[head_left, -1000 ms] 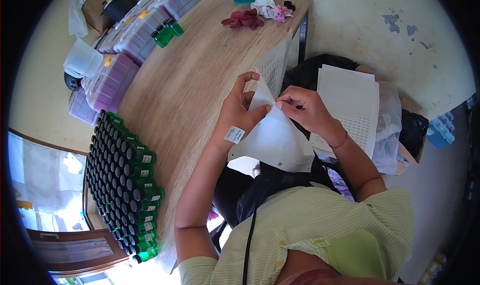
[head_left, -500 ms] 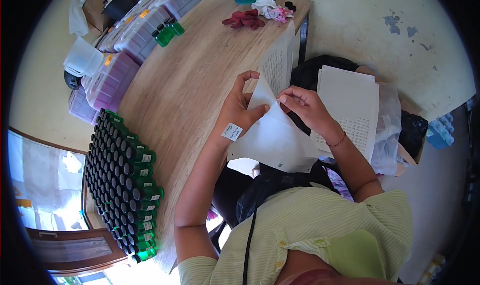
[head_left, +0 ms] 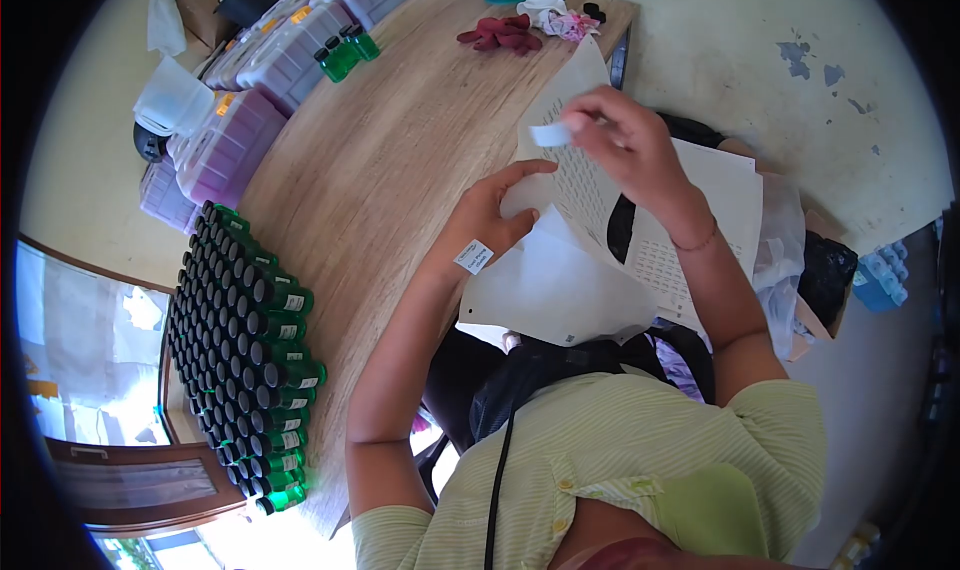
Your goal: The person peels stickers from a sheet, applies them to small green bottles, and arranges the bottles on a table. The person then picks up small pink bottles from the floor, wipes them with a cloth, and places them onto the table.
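A white sticker on the left wrist carries printed lines too small to read. Rows of small print cover the raised part of the sheet, none of it legible; nor are the white labels on the green bottles massed at the table's left end.

The sheet is at the table's long edge nearest the person, bent so that one part stands up and the other slopes down toward the lap. The left hand has the sheet between thumb and curled forefinger, which stand somewhat apart. The right hand, raised past that same edge, pinches a small white slip between thumb and fingertips, clear of the sheet. Wood grain runs along the table from the bottles to the dark red gloves at its far right end.

Purple-tinted boxes line the table's far side, with three small bottles before them. To the right of the table, a stack of similar printed sheets lies beside clear plastic. The pale wall beyond the table's right end has flaking paint.
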A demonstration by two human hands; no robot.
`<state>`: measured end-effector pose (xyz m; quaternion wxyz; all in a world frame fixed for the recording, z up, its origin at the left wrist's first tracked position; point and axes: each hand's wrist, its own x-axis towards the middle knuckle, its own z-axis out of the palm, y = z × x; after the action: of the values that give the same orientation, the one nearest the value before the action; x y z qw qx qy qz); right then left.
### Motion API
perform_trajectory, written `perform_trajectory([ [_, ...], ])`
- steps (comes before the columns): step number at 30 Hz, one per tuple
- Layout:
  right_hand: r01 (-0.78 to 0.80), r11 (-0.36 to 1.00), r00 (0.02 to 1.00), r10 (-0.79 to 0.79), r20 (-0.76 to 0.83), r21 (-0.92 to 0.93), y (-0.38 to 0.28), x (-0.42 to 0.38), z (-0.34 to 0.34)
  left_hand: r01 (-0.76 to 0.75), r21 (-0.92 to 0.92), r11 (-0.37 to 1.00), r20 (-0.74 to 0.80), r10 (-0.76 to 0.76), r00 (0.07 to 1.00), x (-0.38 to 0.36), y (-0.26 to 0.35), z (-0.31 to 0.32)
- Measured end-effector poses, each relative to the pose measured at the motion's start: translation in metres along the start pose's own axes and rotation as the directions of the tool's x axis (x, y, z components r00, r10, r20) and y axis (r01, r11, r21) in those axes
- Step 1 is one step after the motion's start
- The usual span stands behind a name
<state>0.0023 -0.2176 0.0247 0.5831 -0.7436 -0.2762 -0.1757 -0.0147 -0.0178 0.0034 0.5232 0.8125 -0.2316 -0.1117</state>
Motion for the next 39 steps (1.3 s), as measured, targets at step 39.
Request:
perform_trajectory([
  [39,-0.239,0.865,0.843,0.41,-0.349,0.441,0.032,-0.098,-0.118,-0.06,-0.264,0.963,-0.256,-0.01,0.967,0.002,-0.005,-0.026],
])
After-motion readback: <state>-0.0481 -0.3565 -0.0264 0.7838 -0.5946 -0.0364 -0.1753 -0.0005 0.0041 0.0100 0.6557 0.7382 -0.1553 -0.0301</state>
